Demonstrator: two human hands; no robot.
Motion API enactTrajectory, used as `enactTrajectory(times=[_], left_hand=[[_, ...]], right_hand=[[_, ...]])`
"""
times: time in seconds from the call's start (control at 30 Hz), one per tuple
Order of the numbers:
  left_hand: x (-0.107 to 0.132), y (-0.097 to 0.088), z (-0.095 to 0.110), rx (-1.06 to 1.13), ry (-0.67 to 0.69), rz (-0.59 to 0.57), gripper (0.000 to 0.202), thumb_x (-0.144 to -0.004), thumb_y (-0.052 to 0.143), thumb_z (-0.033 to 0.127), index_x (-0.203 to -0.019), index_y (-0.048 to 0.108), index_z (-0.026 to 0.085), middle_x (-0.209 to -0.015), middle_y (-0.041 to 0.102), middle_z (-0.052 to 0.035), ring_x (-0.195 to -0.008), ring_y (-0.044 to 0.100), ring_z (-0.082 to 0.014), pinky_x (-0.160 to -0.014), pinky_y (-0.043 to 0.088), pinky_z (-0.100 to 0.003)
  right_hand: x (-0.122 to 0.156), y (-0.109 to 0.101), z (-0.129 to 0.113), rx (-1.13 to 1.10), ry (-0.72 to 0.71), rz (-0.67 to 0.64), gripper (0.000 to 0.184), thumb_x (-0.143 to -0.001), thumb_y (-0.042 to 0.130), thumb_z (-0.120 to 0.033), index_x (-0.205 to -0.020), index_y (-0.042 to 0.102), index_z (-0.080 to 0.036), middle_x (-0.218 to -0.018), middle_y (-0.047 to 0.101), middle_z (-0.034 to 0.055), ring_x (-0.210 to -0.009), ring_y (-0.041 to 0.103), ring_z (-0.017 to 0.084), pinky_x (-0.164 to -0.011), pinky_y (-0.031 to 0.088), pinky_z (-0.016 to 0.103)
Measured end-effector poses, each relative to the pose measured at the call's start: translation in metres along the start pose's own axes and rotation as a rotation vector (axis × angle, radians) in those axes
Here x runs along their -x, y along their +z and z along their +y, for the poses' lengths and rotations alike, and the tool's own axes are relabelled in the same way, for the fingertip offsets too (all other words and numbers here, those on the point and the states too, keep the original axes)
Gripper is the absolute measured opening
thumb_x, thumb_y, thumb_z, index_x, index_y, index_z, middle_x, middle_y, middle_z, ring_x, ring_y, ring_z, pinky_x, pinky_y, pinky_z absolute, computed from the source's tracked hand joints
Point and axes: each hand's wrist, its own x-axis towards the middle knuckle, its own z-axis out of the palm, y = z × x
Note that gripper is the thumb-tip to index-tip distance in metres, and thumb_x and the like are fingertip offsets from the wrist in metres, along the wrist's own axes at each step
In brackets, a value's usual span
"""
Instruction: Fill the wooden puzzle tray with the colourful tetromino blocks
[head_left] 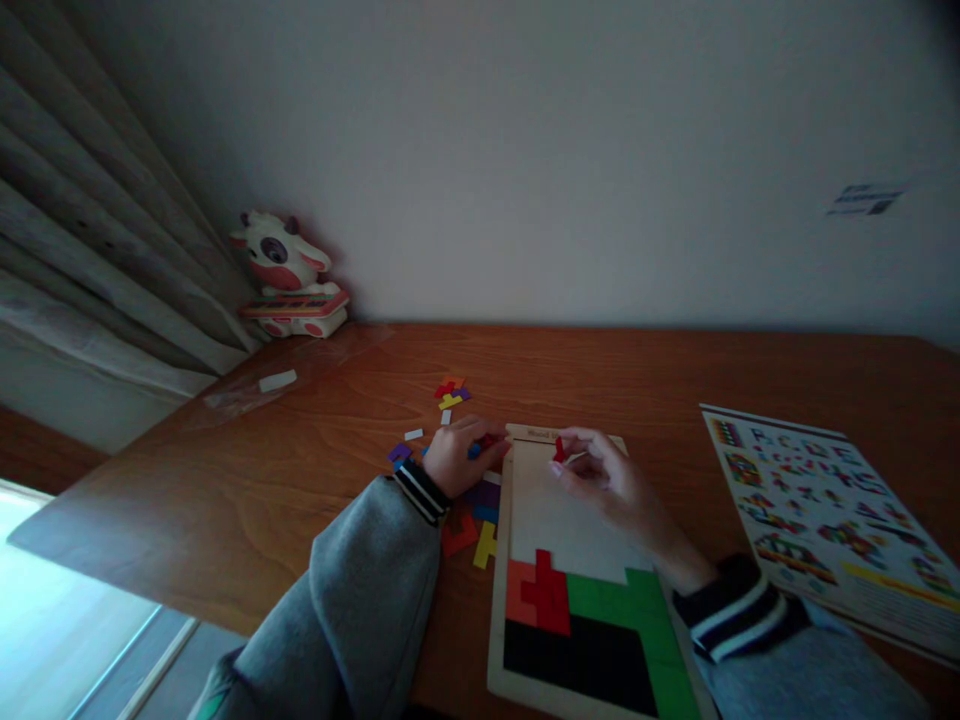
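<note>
A flat wooden puzzle board (499,600) lies in front of me, its lower part filled with black, green, red and orange pieces. Above the board's upper part, my right hand (600,475) pinches a small red puzzle piece (559,450) between thumb and fingertips. My left hand (466,455) is at the board's upper left edge, fingers closed around a dark red puzzle piece (491,440) that is partly hidden. Beneath and beside the left hand lie loose pieces, among them a yellow piece (485,545), an orange-red piece (459,532) and a purple piece (400,453).
Farther back is a small cluster of coloured pieces (451,392). A printed pattern sheet (825,510) lies at the right. At the back left, a toy cow with a keyboard (292,275) stands near clear plastic wrapping (244,395) and a curtain (97,200). The wooden table (337,420) meets the wall.
</note>
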Motion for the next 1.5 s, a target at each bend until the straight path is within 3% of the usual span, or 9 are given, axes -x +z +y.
enactTrajectory(times=[0.3,0.47,0.77,1.0,1.17,1.4,1.5], left_hand=[[0.0,0.002,0.006,-0.01,-0.046,0.016,0.022,-0.094,0.062,0.035,-0.101,0.072,0.018,-0.089,0.073,-0.0054,-0.072,0.065,-0.0143,-0.07,0.052,-0.025],[0.001,0.003,0.006,-0.002,-0.064,0.016,0.023,-0.093,0.063,0.037,-0.097,0.074,0.017,-0.081,0.072,-0.0042,-0.064,0.061,-0.0125,-0.063,0.049,-0.023],[0.0,0.002,0.009,-0.003,-0.064,-0.032,0.021,-0.095,0.057,0.027,-0.106,0.071,0.017,-0.081,0.071,-0.0034,-0.065,0.062,-0.0113,-0.063,0.05,-0.022],[0.001,0.004,0.008,-0.013,-0.018,-0.056,0.018,-0.092,0.06,0.023,-0.106,0.07,0.018,-0.086,0.072,-0.004,-0.07,0.065,-0.0128,-0.069,0.053,-0.024],[0.003,0.006,0.005,-0.026,0.007,-0.094,0.018,-0.093,0.061,0.026,-0.106,0.07,0.017,-0.09,0.073,-0.0051,-0.079,0.067,-0.0157,-0.076,0.054,-0.027],[0.002,0.006,0.004,-0.146,-0.047,-0.081,0.018,-0.09,0.065,0.03,-0.103,0.071,0.019,-0.085,0.071,-0.0041,-0.079,0.065,-0.0178,-0.076,0.052,-0.029],[0.002,0.006,0.003,-0.183,-0.047,-0.079,0.019,-0.091,0.064,0.03,-0.104,0.071,0.019,-0.088,0.071,-0.0054,-0.083,0.065,-0.0195,-0.079,0.052,-0.031]], right_hand=[[0.007,0.002,-0.01,0.138,-0.03,-0.119,0.04,-0.082,0.072,-0.047,-0.113,0.065,-0.024,-0.087,0.07,0.002,-0.078,0.067,0.017,-0.075,0.056,0.034],[0.006,0.004,-0.008,0.143,-0.029,-0.108,0.025,-0.087,0.067,-0.042,-0.104,0.068,-0.023,-0.087,0.072,0.0023,-0.077,0.067,0.018,-0.071,0.056,0.033],[0.004,0.004,-0.002,0.07,-0.019,-0.113,0.028,-0.091,0.062,-0.047,-0.101,0.071,-0.023,-0.101,0.074,0.005,-0.093,0.069,0.021,-0.083,0.056,0.036],[0.001,0.003,0.006,-0.063,0.001,-0.111,0.043,-0.09,0.064,-0.039,-0.13,0.054,-0.028,-0.102,0.07,0.0031,-0.093,0.068,0.019,-0.086,0.055,0.038],[0.001,0.003,0.009,-0.086,0.035,-0.126,0.036,-0.089,0.064,-0.039,-0.122,0.056,-0.027,-0.104,0.068,0.0037,-0.096,0.068,0.019,-0.088,0.055,0.038],[0.003,0.004,0.002,-0.032,0.078,-0.095,0.028,-0.086,0.068,-0.043,-0.101,0.056,-0.023,-0.093,0.071,0.0033,-0.084,0.069,0.018,-0.074,0.054,0.033],[0.003,0.004,0.002,-0.025,0.073,-0.094,0.028,-0.084,0.07,-0.044,-0.096,0.058,-0.023,-0.093,0.07,0.0031,-0.085,0.068,0.018,-0.075,0.055,0.033]])
